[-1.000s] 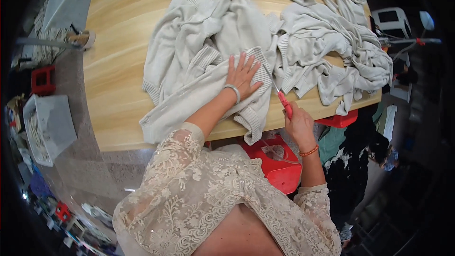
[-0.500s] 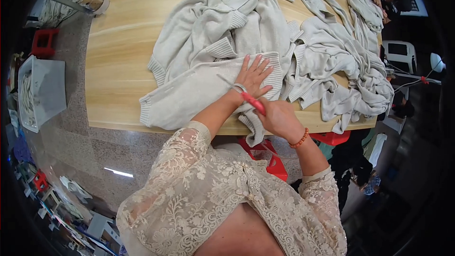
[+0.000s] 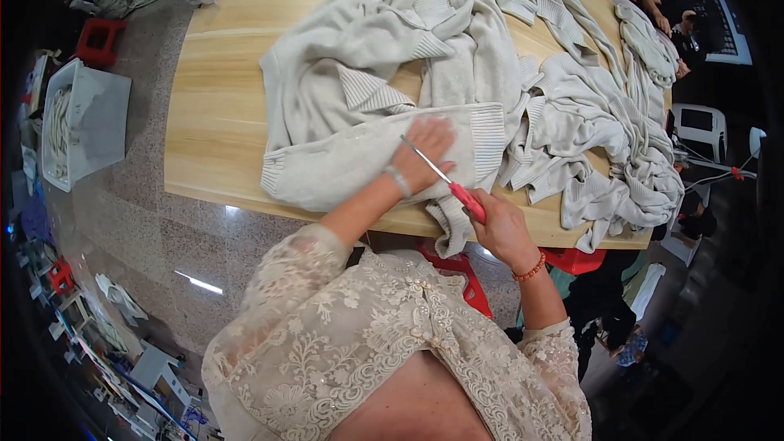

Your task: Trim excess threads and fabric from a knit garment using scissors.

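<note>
A light beige knitted piece (image 3: 327, 165) lies flat along the table's near edge, with a narrow ribbed end at its left and a wider ribbed end at its right. My left hand (image 3: 426, 147) rests flat on it, fingers blurred by motion, a pale bangle on the wrist. My right hand (image 3: 502, 229) grips a red-handled tool (image 3: 468, 200) with a thin metal shaft. That shaft points up and left, crossing in front of my left hand; its exact kind is unclear. Crumpled beige knitwear (image 3: 351, 41) with ribbed edges lies just beyond.
The wooden table (image 3: 216, 114) carries more beige knitwear (image 3: 572, 98) in a heap on the right. A white bin (image 3: 94, 122) holding pale cloth and a red stool (image 3: 100, 41) stand on the left floor. Another person's hand (image 3: 660, 23) shows at the far right.
My left hand has shifted slightly and its fingers are now blurred. The red-handled tool has moved a little right and lower, its shaft tilted more steeply. The whole view has shifted slightly.
</note>
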